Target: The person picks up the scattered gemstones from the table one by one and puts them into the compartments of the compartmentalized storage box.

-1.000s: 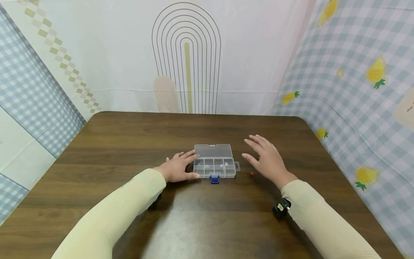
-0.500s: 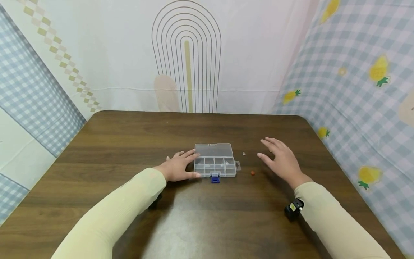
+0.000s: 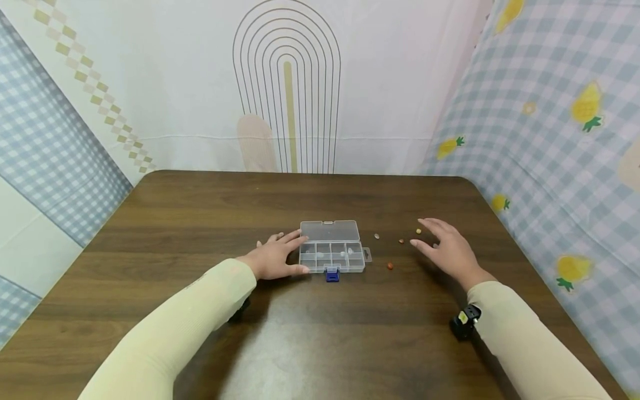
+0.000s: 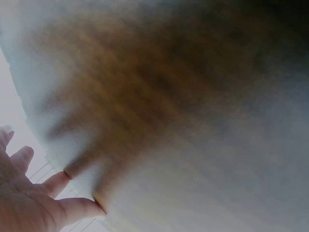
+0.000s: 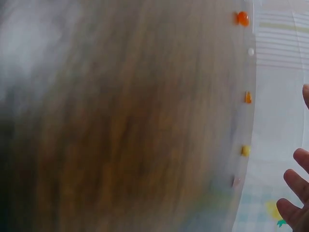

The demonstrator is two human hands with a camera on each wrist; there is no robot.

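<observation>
A clear plastic compartment box point(image 3: 332, 258) lies on the table with its lid point(image 3: 329, 231) folded back and a blue latch point(image 3: 332, 275) at the front. A few whitish pieces sit in its compartments. My left hand point(image 3: 272, 261), fingers spread, rests at the box's left edge. My right hand point(image 3: 452, 255) hovers right of the box, fingers loosely extended and holding nothing. Near it are small stone-like pieces: a red-orange one point(image 3: 390, 266), a whitish one point(image 3: 377, 236), an amber one point(image 3: 401, 241) and a yellow one point(image 3: 418, 231). A pinkish piece point(image 5: 236, 181) shows in the right wrist view.
The brown wooden table point(image 3: 200, 211) extends around the box. Patterned cloth point(image 3: 190, 83) hangs behind it, and checked cloth with pineapples point(image 3: 540, 166) hangs on the right. A hanging tab point(image 3: 368, 255) juts from the box's right side.
My right hand has moved right, away from the box, and the whitish, amber and yellow pieces have come into sight. My left hand has stayed at the box.
</observation>
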